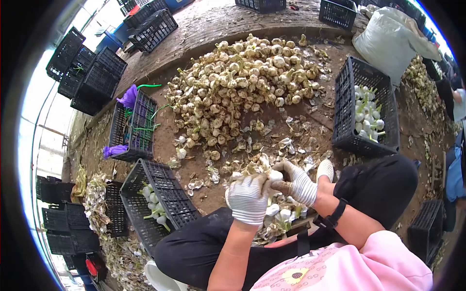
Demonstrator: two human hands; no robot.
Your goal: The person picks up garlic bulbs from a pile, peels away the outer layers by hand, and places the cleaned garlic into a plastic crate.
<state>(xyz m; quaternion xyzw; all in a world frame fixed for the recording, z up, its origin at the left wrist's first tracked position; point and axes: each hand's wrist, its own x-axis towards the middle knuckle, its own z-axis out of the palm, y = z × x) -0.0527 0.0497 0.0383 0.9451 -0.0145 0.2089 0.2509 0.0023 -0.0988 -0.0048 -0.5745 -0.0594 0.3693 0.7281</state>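
Note:
Both hands wear striped work gloves and meet over my lap. A whitish garlic bulb (275, 176) sits between them, with loose papery skin around it. My left hand (249, 196) is closed on the bulb's left side. On the other side, my right hand (297, 184) has its fingers wrapped round the same bulb. Just below the hands, cleaned white garlic bulbs (273, 210) and peelings lie between my legs. Beyond them rises a large heap of unpeeled garlic (242, 77) on the dirt floor.
A black crate (342, 116) with cleaned garlic stands on the right, and another black crate (177, 203) on the left. Further left, one crate (145, 111) holds purple netting. A white sack (388, 43) stands at the upper right. Another person's blue clothing (455, 169) shows at the right edge.

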